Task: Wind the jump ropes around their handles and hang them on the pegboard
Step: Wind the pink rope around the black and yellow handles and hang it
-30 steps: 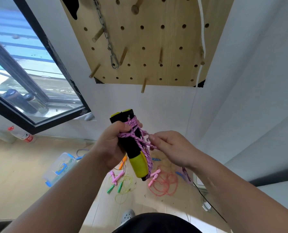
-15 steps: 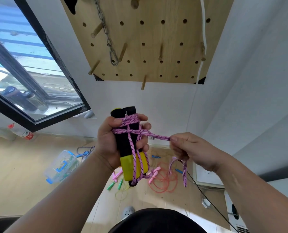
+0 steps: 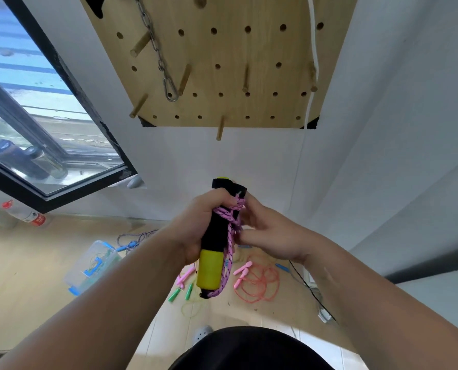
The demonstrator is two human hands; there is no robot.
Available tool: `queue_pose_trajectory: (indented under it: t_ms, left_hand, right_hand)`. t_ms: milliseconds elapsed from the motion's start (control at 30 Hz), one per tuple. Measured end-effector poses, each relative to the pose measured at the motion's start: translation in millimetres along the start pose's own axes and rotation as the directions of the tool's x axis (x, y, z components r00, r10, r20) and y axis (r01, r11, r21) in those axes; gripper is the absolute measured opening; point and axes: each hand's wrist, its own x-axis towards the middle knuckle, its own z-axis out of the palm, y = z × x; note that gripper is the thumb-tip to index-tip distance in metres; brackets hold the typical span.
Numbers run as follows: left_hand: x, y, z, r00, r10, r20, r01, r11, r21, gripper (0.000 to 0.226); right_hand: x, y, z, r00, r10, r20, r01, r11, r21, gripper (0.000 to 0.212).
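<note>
Pegboard (image 3: pixel 230 49) on white wall (image 3: pixel 249 156); ropes (image 3: pixel 257 287) strewn on floor (image 3: pixel 22 276); left hand (image 3: pixel 193 231) grips handles (image 3: pixel 214 236); right hand (image 3: pixel 270 236) pinches pink rope (image 3: pixel 229 259)

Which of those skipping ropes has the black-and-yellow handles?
The pink braided rope, gripped by the left hand. The coral rope and green-handled rope lie loose on the floor.

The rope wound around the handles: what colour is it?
The rope is pink with darker flecks; the head view shows it best.
</note>
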Motion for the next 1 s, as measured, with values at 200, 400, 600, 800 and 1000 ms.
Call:
queue_pose_trajectory:
  t_ms: [200, 400, 600, 800, 1000]
  left_hand:
    - [-1, 3, -9, 0.99, -0.122, -0.068, 0.125, 0.992, 0.036, 0.031]
    - [7, -12, -2, 0.999, 0.045, -0.032, -0.041, 0.992, 0.117, 0.054]
    - [11, -20, -2, 0.991, 0.135, -0.008, -0.124, 0.93, 0.347, 0.056]
    - [2, -8, -20, 0.984, 0.167, 0.062, -0.175, 0.968, 0.178, 0.049]
    - [-6, -7, -35, 0.907, 0.081, 0.414, -0.115, 0.992, 0.057, 0.05]
  right_hand:
    - [6, 4, 7, 0.996, 0.022, -0.081, -0.024, 0.999, -0.023, 0.021]
    - [16, 11, 9, 0.887, -0.07, -0.457, -0.087, 0.945, -0.314, 0.03]
    - [18, 1, 4, 0.873, -0.101, -0.477, -0.062, 0.948, -0.313, 0.033]
    - [-4, 1, -14, 0.993, -0.04, -0.112, 0.055, 0.99, 0.131, 0.027]
    - [-21, 18, -44, 0.973, -0.064, 0.223, -0.036, 0.908, 0.418, 0.032]
